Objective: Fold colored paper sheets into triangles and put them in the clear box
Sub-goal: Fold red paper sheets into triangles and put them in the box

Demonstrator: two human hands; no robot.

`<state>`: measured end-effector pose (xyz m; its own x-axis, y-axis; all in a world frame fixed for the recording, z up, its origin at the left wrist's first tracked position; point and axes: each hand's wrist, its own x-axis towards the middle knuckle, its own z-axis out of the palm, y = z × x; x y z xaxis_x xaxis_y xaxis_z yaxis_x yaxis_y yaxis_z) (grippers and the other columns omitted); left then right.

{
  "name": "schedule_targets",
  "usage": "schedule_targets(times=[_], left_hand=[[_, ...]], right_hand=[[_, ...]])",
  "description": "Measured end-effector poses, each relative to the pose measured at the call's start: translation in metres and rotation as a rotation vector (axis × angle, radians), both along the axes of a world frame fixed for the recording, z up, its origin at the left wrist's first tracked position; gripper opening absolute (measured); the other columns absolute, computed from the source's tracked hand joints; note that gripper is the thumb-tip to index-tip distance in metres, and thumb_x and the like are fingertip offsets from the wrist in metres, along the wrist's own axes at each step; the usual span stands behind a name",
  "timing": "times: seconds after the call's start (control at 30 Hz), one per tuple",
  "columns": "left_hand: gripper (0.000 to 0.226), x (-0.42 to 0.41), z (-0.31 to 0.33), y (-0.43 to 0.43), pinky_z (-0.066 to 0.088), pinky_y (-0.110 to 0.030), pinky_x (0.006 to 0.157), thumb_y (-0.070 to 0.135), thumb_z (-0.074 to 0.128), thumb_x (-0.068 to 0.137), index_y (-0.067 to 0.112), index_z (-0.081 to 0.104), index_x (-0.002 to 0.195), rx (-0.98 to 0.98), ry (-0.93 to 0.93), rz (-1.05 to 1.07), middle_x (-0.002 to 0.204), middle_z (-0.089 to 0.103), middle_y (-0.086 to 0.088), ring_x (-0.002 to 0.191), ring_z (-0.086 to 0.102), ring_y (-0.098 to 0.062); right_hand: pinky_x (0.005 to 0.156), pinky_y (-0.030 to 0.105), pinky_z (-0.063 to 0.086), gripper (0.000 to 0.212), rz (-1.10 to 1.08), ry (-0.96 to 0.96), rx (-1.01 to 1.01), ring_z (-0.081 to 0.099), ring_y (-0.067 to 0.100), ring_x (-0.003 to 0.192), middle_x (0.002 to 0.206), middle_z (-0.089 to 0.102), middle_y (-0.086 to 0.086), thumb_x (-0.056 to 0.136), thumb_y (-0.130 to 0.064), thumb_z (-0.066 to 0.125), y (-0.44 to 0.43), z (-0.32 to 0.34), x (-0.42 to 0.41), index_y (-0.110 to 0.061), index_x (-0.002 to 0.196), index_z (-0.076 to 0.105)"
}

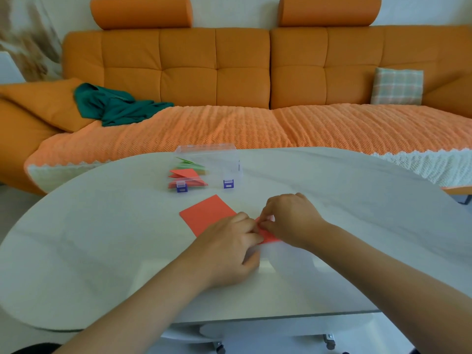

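The left hand (229, 249) and the right hand (291, 221) meet on the smooth, glossy white bench (102, 251). Their fingers (246, 221) are curled and together pinch a small folded red paper (268, 236), mostly hidden under them. Partly under the left hand lies a flat red sheet (204, 213) with sharp corners. Further back stands the clear box (229, 164), of transparent plastic with purple latches (228, 183), holding green triangles (190, 163) and red triangles (186, 173). Behind is an orange sofa (242, 67) with a ribbed throw (229, 126), a crumpled green cloth (115, 108) and a checked cushion (397, 85).
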<state>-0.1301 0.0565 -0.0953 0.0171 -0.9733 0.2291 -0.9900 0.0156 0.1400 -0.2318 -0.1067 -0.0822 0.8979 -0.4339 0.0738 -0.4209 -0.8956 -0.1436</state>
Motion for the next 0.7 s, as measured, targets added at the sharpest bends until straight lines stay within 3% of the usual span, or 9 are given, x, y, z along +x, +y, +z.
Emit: schedule_targets(times=[0.07, 0.17, 0.23, 0.33, 0.4, 0.57, 0.7], left_hand=[[0.027, -0.004, -0.001, 0.003, 0.043, -0.032, 0.079, 0.030, 0.046, 0.086, 0.018, 0.071, 0.089, -0.026, -0.006, -0.014, 0.097, 0.062, 0.005, 0.091, 0.047, -0.016], [0.030, -0.009, -0.003, 0.005, 0.037, -0.027, 0.093, 0.032, 0.044, 0.085, 0.018, 0.070, 0.086, -0.033, -0.080, 0.005, 0.092, 0.061, 0.004, 0.086, 0.045, -0.018], [0.035, -0.012, -0.005, 0.008, 0.038, -0.028, 0.094, 0.033, 0.040, 0.085, 0.017, 0.072, 0.090, -0.020, -0.080, 0.021, 0.094, 0.062, 0.003, 0.087, 0.046, -0.019], [0.040, -0.017, -0.007, 0.014, 0.041, -0.026, 0.077, 0.034, 0.038, 0.087, 0.017, 0.069, 0.104, -0.011, -0.004, 0.056, 0.106, 0.063, 0.004, 0.095, 0.050, -0.016], [0.043, -0.020, -0.008, 0.017, 0.045, -0.027, 0.074, 0.036, 0.037, 0.088, 0.017, 0.068, 0.111, -0.003, 0.008, 0.079, 0.109, 0.062, 0.004, 0.099, 0.050, -0.014], [0.044, -0.023, -0.008, 0.020, 0.051, -0.033, 0.080, 0.038, 0.039, 0.089, 0.021, 0.062, 0.122, 0.003, 0.047, 0.122, 0.114, 0.057, 0.007, 0.105, 0.046, -0.012], [0.047, -0.024, -0.009, 0.022, 0.047, -0.029, 0.089, 0.042, 0.043, 0.093, 0.029, 0.053, 0.137, 0.004, 0.089, 0.112, 0.128, 0.051, 0.011, 0.113, 0.043, -0.011]], right_hand=[[0.092, 0.033, 0.039, 0.025, -0.019, 0.011, 0.005, 0.059, 0.014, 0.095, 0.101, 0.068, -0.012, 0.093, -0.033, 0.051, 0.001, 0.000, 0.001, -0.037, 0.097, 0.075], [0.091, 0.033, 0.039, 0.025, -0.029, 0.012, 0.010, 0.058, 0.015, 0.095, 0.103, 0.068, -0.011, 0.093, -0.032, 0.050, 0.003, 0.001, 0.000, -0.035, 0.097, 0.075], [0.090, 0.032, 0.039, 0.024, -0.028, 0.008, 0.019, 0.058, 0.015, 0.096, 0.104, 0.067, -0.012, 0.093, -0.032, 0.050, 0.003, 0.001, -0.002, -0.034, 0.095, 0.074], [0.088, 0.031, 0.038, 0.021, -0.016, -0.003, 0.012, 0.059, 0.013, 0.095, 0.104, 0.067, -0.013, 0.093, -0.033, 0.052, 0.004, 0.002, -0.004, -0.032, 0.091, 0.073], [0.084, 0.030, 0.036, 0.020, -0.003, -0.007, -0.001, 0.058, 0.014, 0.093, 0.101, 0.067, -0.012, 0.093, -0.032, 0.052, 0.006, 0.002, -0.004, -0.032, 0.084, 0.069], [0.077, 0.033, 0.039, 0.023, 0.058, -0.067, -0.136, 0.055, 0.018, 0.086, 0.092, 0.065, -0.008, 0.094, -0.031, 0.051, 0.010, -0.005, -0.008, -0.033, 0.091, 0.074], [0.063, 0.030, 0.030, 0.011, 0.172, -0.236, -0.189, 0.052, 0.020, 0.071, 0.077, 0.064, -0.007, 0.084, -0.023, 0.069, 0.015, -0.012, -0.018, -0.029, 0.083, 0.078]])
